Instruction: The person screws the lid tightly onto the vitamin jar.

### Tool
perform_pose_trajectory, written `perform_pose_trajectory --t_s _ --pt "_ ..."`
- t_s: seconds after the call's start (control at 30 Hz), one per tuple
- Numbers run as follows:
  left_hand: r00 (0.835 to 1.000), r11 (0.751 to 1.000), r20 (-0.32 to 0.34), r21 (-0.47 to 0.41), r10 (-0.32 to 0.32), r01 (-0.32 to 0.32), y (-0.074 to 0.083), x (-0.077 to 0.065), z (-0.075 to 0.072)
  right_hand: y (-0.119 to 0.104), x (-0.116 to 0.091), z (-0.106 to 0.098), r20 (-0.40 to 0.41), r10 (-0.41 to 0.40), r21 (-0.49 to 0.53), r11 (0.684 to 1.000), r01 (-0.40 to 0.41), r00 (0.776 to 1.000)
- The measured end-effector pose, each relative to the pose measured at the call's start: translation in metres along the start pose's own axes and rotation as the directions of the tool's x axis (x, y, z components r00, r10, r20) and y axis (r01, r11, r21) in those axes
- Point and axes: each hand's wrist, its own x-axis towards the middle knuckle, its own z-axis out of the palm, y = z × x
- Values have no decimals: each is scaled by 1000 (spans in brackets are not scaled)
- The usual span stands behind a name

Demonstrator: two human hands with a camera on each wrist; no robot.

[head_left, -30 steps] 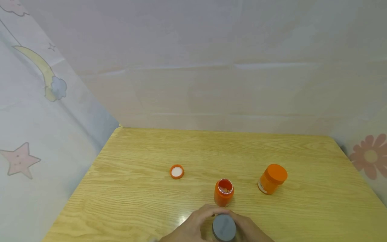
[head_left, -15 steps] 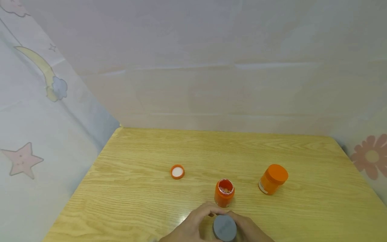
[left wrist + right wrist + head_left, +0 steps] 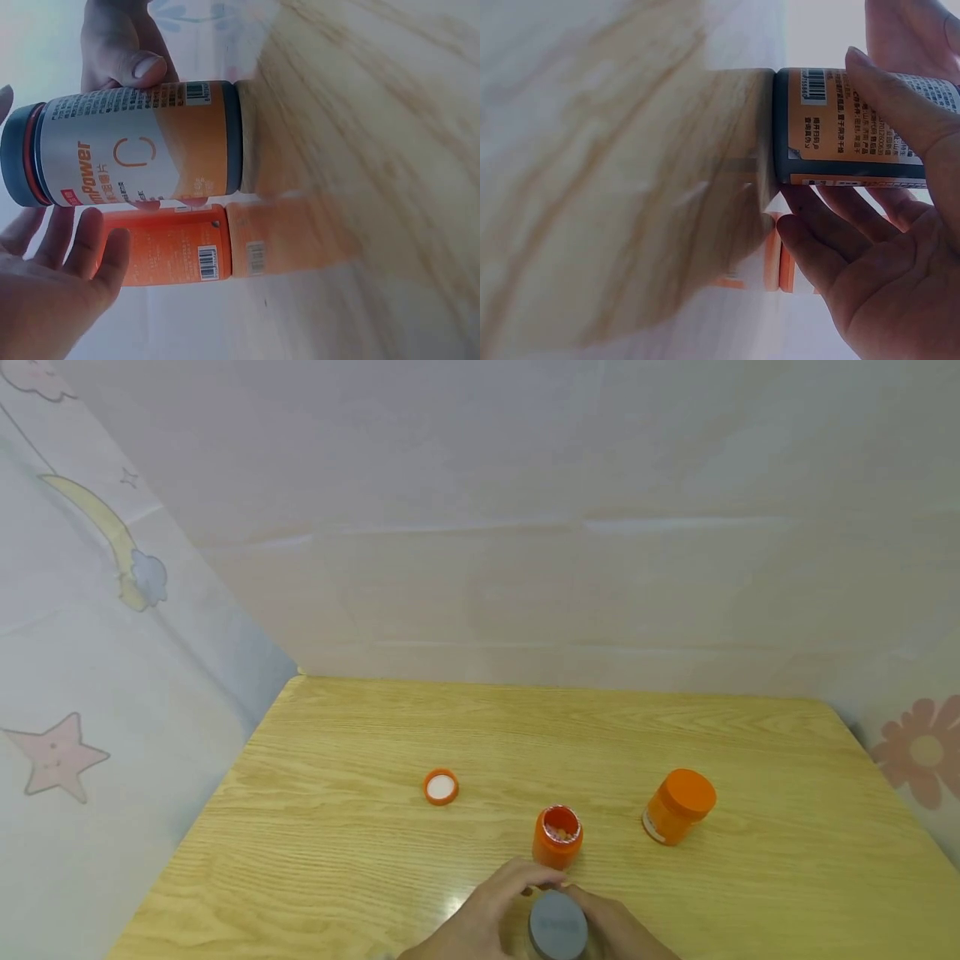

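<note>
Working, by the look of it, at opening the labelled bottle (image 3: 135, 146), upright on the tabletop (image 3: 337, 843) between both hands at the bottom of the head view. Gripped in the right hand (image 3: 900, 277), with thumb on the label and fingers round the other side. About the grey lid (image 3: 558, 925), bent fingers of the left hand (image 3: 480, 914) (cannot tell whether gripping or only hovering). Lid on, so probably calling next for a steady hold below and a twist above, without tipping.

Just beyond, close enough to bump with the knuckles: an open orange jar (image 3: 558, 853), with small pieces inside. Farther off to the right, a capped orange jar (image 3: 667, 814); to the left, a loose orange cap (image 3: 440, 800), inner face up. Wide open room along the left and toward the back edge; near edge out of the head view, so hard to judge.
</note>
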Motion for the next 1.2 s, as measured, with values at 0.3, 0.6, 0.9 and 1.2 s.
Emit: perform_pose_trajectory --t_s 0.3,0.6,0.9,1.2 --pt "1000 999 -24 -44 19 -21 0 0 0 1 0 -1 -5 10 -28 1000 -10 1000" --pt "1000 999 11 -33 -22 22 2 -1 1 0 -1 1 11 29 39 999 -29 1000" --pt "999 1000 50 -3 -2 2 0 -2 0 3 -1 0 15 5 15 1000 -5 1000" --pt "997 1000 -70 6 -18 19 1 -4 2 -3 2 -1 29 6 73 997 -8 1000"
